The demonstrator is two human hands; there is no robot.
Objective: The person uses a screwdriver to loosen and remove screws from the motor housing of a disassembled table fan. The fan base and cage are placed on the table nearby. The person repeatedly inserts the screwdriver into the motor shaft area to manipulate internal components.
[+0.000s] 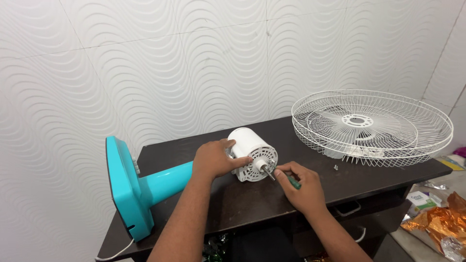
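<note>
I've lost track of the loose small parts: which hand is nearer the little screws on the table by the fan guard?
Right. The right hand is at the motor shaft, left of the screws; the left hand grips the motor, farther away.

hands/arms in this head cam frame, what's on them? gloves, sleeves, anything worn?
Both bare. Left hand and right hand: no gloves, and no rings or watch visible. Both forearms are uncovered up to the bottom frame edge, no sleeves in view. No markings, tape or cables on either arm.

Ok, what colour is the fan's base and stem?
Turquoise base and stem, shown best in the head view.
</note>
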